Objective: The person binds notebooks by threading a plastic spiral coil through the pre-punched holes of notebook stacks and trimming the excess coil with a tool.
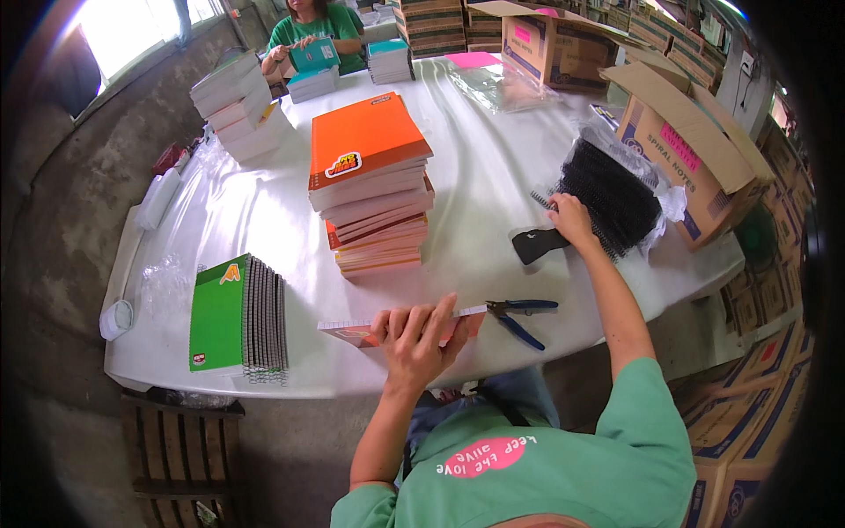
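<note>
My left hand (pixel 414 343) grips an orange-covered notebook (pixel 469 327) that stands on its long side near the table's front edge, its punched holes facing up. The hand hides the middle of the cover. Over to the right, my right hand (pixel 574 220) has its fingers closed on a black spiral coil (pixel 540 200) at the near-left edge of a heap of black coils (pixel 612 187) lying on plastic wrap. Below that hand lies a flat black piece (pixel 537 245) of unclear kind. Blue-handled cutting pliers (pixel 521 322) rest open beside the notebook.
Beyond my left hand rises a tall stack of orange notebooks (pixel 370 141). Green spiral-bound notebooks (pixel 218 317) lie at the left front. Open cartons (pixel 678 163) border the right side. Across the table, a person (pixel 339 35) handles teal notebooks (pixel 315 55) near white paper stacks (pixel 233 97).
</note>
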The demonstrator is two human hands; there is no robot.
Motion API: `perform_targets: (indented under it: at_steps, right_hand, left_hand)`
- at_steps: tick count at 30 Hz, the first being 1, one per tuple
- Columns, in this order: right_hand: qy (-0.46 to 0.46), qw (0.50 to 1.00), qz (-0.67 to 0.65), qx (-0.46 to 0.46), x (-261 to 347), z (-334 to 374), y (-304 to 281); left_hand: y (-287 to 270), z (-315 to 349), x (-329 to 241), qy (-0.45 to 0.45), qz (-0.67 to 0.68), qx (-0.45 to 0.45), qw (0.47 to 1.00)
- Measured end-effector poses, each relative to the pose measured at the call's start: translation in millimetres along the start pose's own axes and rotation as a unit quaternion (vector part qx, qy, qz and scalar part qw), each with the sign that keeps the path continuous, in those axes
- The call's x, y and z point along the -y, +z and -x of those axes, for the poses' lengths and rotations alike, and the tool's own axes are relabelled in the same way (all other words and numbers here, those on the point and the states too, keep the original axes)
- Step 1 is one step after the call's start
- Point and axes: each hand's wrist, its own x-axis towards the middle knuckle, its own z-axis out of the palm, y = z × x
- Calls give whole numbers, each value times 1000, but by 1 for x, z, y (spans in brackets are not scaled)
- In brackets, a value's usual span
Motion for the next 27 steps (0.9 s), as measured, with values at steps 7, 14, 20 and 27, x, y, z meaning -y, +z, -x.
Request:
perform_targets:
  at_steps: [7, 14, 20, 27]
  right_hand:
    - [-25, 992, 125, -20, 22, -23, -41]
    - [-246, 961, -46, -114, 36, -27, -91]
    - [-238, 898, -348, 126, 129, 58, -156]
    - [-167, 880, -425, 132, 156, 109, -132]
  left_hand:
    - [-1, -1, 0, -3, 0, 0, 1000]
    - [1, -6, -1, -9, 2, -2, 1000]
    - [3, -1, 1, -15, -1, -9, 1000]
    - [3, -2, 1, -9, 10, -11, 1000]
